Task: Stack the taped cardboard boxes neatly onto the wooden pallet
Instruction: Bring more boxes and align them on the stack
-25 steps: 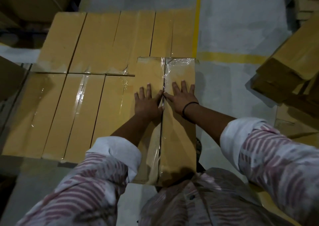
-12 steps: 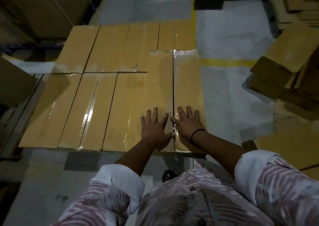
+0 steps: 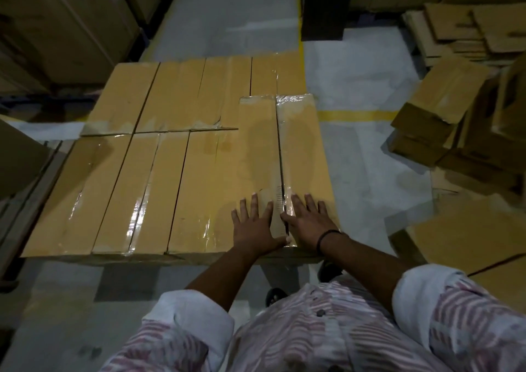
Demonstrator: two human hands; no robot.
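A long taped cardboard box (image 3: pixel 279 149) lies on top of the right side of a flat layer of taped boxes (image 3: pixel 136 178). Its near end lines up with the layer's front edge. My left hand (image 3: pixel 256 226) presses flat on the near end of this box, left of its centre seam. My right hand (image 3: pixel 308 219), with a black wristband, lies flat just right of the seam. The fingers of both hands are straight and spread. The pallet under the layer is hidden by the boxes.
Loose taped boxes (image 3: pixel 444 115) are piled on the floor to the right, with flat cardboard (image 3: pixel 466 30) behind them. Tall cartons (image 3: pixel 57 24) stand at the far left. A yellow floor line (image 3: pixel 353 114) runs right of the stack. Another cardboard box (image 3: pixel 466 238) lies near right.
The top box has slid away from me onto the layer, and its near end now meets the front edge. Both hands stayed flat on it throughout.
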